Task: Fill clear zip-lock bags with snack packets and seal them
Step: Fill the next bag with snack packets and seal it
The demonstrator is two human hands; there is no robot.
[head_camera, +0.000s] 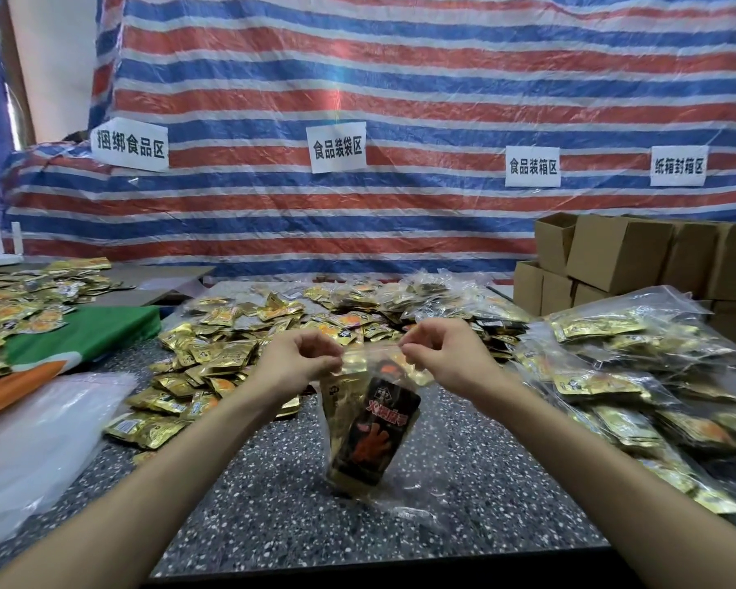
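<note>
With left hand [298, 359] and right hand [438, 354] each pinching an end of the clear zip-lock bag [370, 357]'s zip strip, snack packets [375, 435] hanging below the grip, uneven pressing between the pinches could leave the seal gapped.

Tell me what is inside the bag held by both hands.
The bag holds a black-and-red packet in front, with gold packets beside it. Any packets behind them are hidden.
</note>
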